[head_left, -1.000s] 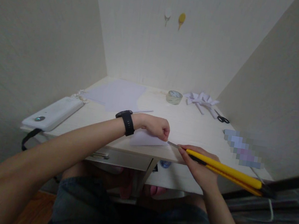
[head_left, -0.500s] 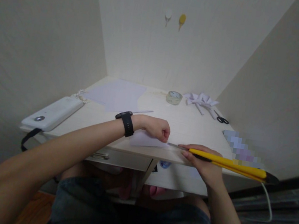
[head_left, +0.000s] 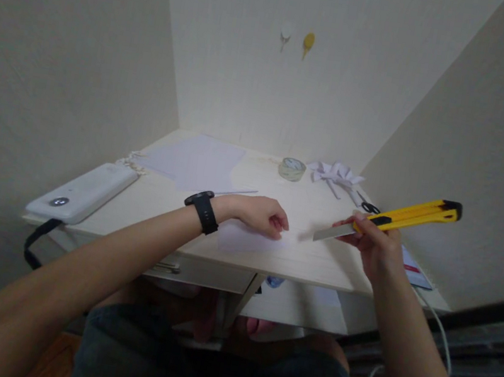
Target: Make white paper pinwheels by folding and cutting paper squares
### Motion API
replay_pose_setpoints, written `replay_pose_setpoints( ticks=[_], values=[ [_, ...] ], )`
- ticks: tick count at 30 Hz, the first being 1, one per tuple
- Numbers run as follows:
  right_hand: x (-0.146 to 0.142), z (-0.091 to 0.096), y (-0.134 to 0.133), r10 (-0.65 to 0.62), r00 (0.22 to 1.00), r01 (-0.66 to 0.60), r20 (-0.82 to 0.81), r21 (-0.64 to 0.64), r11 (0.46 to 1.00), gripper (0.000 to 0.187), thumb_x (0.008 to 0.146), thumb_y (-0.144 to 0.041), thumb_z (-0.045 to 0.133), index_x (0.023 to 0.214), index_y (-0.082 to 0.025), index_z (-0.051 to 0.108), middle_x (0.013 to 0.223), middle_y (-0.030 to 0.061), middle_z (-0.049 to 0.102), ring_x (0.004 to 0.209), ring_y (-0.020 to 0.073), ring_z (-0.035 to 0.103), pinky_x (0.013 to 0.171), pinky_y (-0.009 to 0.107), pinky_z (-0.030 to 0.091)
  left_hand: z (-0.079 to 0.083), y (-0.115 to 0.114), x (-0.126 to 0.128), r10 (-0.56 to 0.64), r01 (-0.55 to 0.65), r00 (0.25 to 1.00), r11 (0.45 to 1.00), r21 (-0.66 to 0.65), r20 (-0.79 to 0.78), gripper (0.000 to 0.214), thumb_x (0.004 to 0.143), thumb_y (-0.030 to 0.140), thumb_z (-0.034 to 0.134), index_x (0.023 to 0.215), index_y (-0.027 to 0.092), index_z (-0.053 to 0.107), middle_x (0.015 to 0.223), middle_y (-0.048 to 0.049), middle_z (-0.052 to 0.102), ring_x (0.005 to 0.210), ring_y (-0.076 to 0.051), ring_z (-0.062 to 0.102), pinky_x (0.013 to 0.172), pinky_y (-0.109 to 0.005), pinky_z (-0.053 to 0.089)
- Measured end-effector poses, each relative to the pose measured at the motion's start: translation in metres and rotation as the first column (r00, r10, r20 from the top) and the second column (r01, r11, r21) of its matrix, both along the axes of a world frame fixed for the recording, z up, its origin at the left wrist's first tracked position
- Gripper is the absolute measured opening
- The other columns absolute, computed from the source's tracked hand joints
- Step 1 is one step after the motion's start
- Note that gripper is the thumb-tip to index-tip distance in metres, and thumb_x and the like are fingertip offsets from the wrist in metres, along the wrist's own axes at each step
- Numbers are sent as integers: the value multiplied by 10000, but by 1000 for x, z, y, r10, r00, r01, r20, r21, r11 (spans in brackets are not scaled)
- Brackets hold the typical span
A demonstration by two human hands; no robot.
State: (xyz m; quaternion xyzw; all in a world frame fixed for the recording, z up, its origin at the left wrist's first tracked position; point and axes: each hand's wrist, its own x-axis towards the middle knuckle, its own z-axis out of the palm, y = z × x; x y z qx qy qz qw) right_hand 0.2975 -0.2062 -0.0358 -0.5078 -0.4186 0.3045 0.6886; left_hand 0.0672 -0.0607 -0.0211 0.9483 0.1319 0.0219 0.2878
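My right hand [head_left: 376,243] grips a yellow-and-black utility knife [head_left: 407,216] above the desk's right side. Its metal blade [head_left: 335,232] is out and points left, apart from the paper. On a small white sheet of paper [head_left: 244,240] near the desk's front edge rests my left hand [head_left: 264,217], its fingers curled in loosely with nothing visible in them. A black watch [head_left: 204,210] is on the left wrist. Part of the sheet is covered by that hand and wrist.
Larger white paper sheets [head_left: 203,165] lie at the back left. A tape roll [head_left: 292,169], folded paper strips [head_left: 336,174] and black scissors [head_left: 370,207] are at the back right. A white device [head_left: 84,190] sits at the left edge. Walls enclose the desk.
My right hand has lifted the utility knife up and right, away from the paper, and its blade now shows clearly. My left hand stays on the sheet, its fist loosened slightly.
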Motion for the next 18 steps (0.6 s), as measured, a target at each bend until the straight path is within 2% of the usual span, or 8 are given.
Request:
replay_pose_setpoints(
  ticks=[2,4,7,9,12,15,18],
  values=[
    [-1,8,9,-42,999,42,21,11,999,329,619,-427,844,694,-159,668,639,8,660,526,146,637,516,283,599,9,2,-1,51,-48,989,998,-27,136,316,875,342,589,1076,130,710,1079,-104,724,945,-183,645,830,-278,452],
    [-8,14,19,-16,997,17,72,-6,1000,346,607,-441,849,697,-158,670,646,4,653,519,133,618,510,275,597,17,1,-1,75,-47,970,991,-125,232,373,925,417,519,1059,128,713,1082,-104,720,969,-187,637,849,-291,451],
    [-29,20,31,65,986,-58,156,-46,997,367,602,-458,852,711,-157,672,669,20,670,587,152,646,529,269,594,22,-1,3,61,24,957,958,-287,284,377,889,462,584,1018,137,724,1013,-86,729,922,-182,641,841,-306,459],
    [-43,23,37,91,974,-80,209,-60,995,379,621,-486,835,719,-159,671,674,25,676,603,158,655,537,265,585,20,-1,4,61,61,950,926,-373,307,320,846,427,654,953,136,734,930,-78,734,845,-165,639,816,-309,465],
    [-53,27,42,141,958,-124,248,-86,989,410,639,-516,814,799,-161,685,706,35,690,622,175,670,553,282,577,14,4,1,128,56,930,878,-476,346,235,795,352,714,844,123,733,808,-66,726,728,-130,613,771,-295,465],
    [-45,32,40,230,956,-217,184,-86,972,491,666,-518,792,1016,-194,677,786,30,700,658,186,684,585,314,587,8,14,-9,202,10,918,849,-529,341,208,761,321,743,791,115,728,741,-55,713,671,-113,592,737,-280,458],
    [-32,36,37,263,960,-261,96,-31,965,537,707,-530,750,1143,-239,635,793,6,674,620,160,649,524,286,561,3,21,-16,229,-23,920,842,-539,319,203,755,314,745,779,113,731,718,-56,709,649,-109,588,700,-266,455]
  ],
)
